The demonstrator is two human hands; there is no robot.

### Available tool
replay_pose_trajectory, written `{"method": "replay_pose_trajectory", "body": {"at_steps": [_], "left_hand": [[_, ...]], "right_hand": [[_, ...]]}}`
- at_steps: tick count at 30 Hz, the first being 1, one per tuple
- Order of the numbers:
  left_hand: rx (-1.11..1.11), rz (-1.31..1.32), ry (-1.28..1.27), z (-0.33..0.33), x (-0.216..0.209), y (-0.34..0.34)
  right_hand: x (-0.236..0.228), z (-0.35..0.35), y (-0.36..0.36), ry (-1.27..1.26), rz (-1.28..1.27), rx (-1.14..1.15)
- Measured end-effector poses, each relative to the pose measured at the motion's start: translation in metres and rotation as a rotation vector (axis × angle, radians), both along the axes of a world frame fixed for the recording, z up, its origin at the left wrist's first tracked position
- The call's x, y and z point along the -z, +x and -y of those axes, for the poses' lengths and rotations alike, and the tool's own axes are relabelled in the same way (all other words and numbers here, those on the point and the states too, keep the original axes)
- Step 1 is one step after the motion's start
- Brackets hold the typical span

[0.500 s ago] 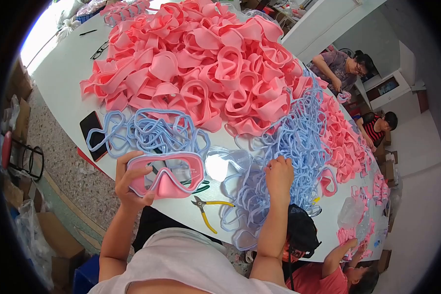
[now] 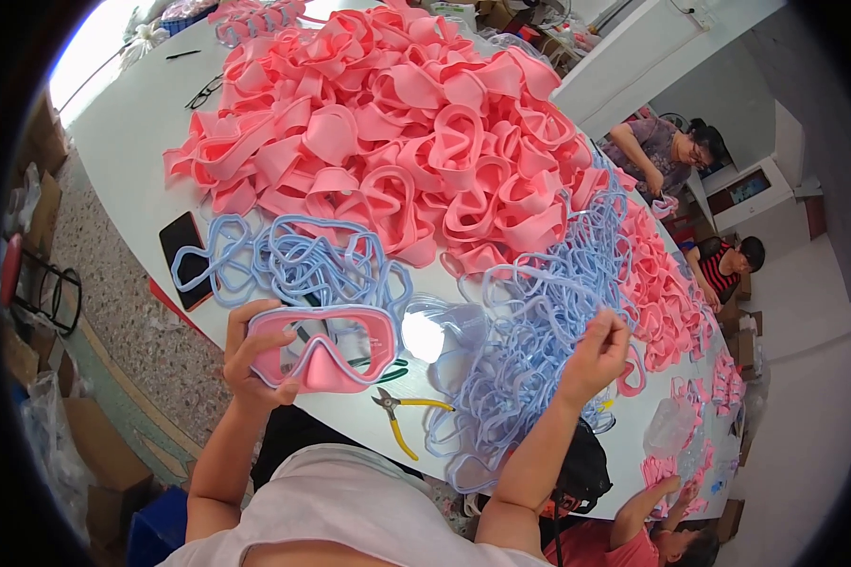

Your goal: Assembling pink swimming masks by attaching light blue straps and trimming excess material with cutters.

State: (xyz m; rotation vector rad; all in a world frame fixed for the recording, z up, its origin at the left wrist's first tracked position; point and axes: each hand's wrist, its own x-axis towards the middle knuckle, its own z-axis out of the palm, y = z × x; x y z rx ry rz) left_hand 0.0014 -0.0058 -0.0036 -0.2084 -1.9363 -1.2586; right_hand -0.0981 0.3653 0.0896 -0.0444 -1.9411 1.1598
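My left hand (image 2: 258, 359) grips the side of a pink diving mask (image 2: 323, 369) with a pale blue rim, its clear lenses facing up. To the right, my right hand (image 2: 598, 357) is closed over a heap of pale blue frame rings (image 2: 529, 354). Its fingers pinch a blue frame ring (image 2: 529, 268) that loops up from the heap; the exact grip is partly hidden. A smaller group of blue rings (image 2: 317, 250) lies just beyond the mask. Clear lenses (image 2: 444, 326) lie between the mask and the heap. Yellow-handled cutting pliers (image 2: 399, 416) rest close to the table edge.
A big mound of pink mask skirts (image 2: 378, 123) covers the far table (image 2: 123, 132). A phone (image 2: 185, 260) lies at the left, with glasses (image 2: 203, 92) and a pen (image 2: 182, 54) farther off. Several people work along the right side. A black cap (image 2: 584, 468) is by my right forearm.
My right hand has moved right and slightly down over the blue heap, and a blue ring now rises beside it. The left hand holds the mask with its lenses tipped more into view.
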Motion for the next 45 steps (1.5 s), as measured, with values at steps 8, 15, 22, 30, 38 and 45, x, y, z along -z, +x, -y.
{"method": "replay_pose_trajectory", "body": {"at_steps": [8, 15, 22, 30, 38, 45], "left_hand": [[-0.058, -0.02, -0.005, 0.008, 0.0, 0.013], [-0.124, 0.004, 0.004, 0.023, 0.006, 0.029], [-0.135, -0.001, 0.015, 0.026, 0.006, 0.032], [-0.081, 0.001, 0.018, 0.023, 0.003, 0.036], [0.029, -0.289, -0.21, 0.0, 0.007, 0.026], [0.084, -0.314, -0.213, -0.016, 0.001, 0.026]], "right_hand": [[0.051, 0.118, 0.037, 1.051, 0.051, -0.359], [0.046, 0.085, -0.004, 0.72, 0.361, -0.588], [0.054, 0.069, -0.022, 0.931, 0.396, -0.761], [0.069, 0.068, -0.031, 0.885, 0.314, -0.907], [-0.017, 0.126, 0.014, 0.44, 0.21, -1.11], [-0.024, 0.174, 0.031, 0.742, 0.055, -1.148]]}}
